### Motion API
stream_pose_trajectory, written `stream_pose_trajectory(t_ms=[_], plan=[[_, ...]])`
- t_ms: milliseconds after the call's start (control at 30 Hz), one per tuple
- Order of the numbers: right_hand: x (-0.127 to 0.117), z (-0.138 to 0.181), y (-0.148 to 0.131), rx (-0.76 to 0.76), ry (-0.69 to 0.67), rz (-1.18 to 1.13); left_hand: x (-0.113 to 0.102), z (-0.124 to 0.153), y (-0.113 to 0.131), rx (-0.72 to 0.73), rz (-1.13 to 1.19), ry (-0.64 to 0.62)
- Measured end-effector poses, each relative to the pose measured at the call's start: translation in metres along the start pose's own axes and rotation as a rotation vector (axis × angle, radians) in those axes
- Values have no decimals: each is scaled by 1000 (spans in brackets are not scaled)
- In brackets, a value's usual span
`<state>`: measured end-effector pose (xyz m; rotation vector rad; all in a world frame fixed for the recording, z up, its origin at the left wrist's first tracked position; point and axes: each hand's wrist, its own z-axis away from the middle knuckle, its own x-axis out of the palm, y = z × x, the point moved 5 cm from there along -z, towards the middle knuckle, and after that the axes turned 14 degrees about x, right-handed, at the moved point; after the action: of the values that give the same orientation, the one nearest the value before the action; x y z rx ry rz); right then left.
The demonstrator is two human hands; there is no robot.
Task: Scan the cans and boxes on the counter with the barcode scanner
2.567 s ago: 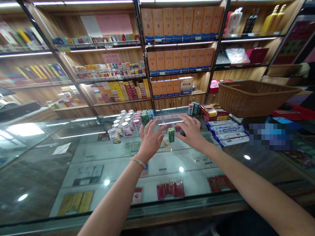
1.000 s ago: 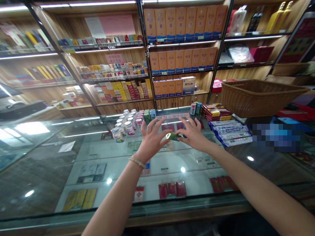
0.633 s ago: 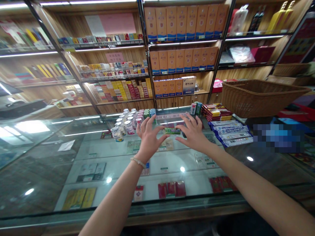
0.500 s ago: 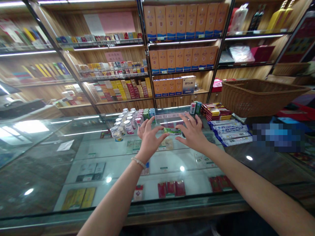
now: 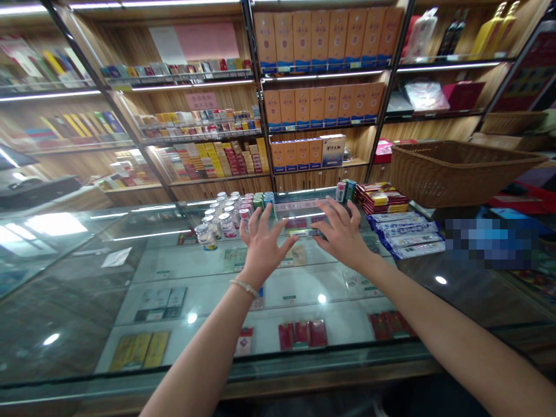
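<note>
A slim green packet (image 5: 303,233), small and partly hidden by fingers, lies lengthwise between my hands above the glass counter. My left hand (image 5: 264,246), a beaded bracelet at its wrist, has its thumb and index finger at the packet's left end, the other fingers raised and spread. At the right end are the thumb and index finger of my right hand (image 5: 343,234), with its remaining fingers curved upward. Just left of my left hand, several white-lidded bottles (image 5: 207,236) and small pink, green and blue containers (image 5: 258,201) stand in rows.
Blue-and-white packets (image 5: 406,231) and stacked red-and-yellow packs (image 5: 382,198) lie to the right, near a wicker basket (image 5: 460,174). Small upright containers (image 5: 345,190) stand behind my right hand. Under the glass countertop (image 5: 208,347) are cigarette packs (image 5: 302,335). Shelves of boxes (image 5: 319,107) line the back.
The packet has turned so that a narrower, paler side shows instead of its broad green face. My right hand's fingertips have shifted slightly at its end.
</note>
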<state>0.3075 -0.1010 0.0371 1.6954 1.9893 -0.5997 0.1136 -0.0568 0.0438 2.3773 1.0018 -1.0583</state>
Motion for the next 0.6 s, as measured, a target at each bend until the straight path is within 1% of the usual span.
stream_pose_trajectory(t_ms=[167, 233, 400, 600], plan=[[2, 1, 0, 4, -145, 11, -4, 1, 10, 143, -81, 3], [2, 1, 0, 13, -177, 11, -3, 1, 14, 179, -90, -5], [4, 1, -1, 20, -184, 9, 1, 2, 18, 170, -93, -15], [4, 2, -2, 14, -176, 16, 1, 2, 20, 178, -93, -13]])
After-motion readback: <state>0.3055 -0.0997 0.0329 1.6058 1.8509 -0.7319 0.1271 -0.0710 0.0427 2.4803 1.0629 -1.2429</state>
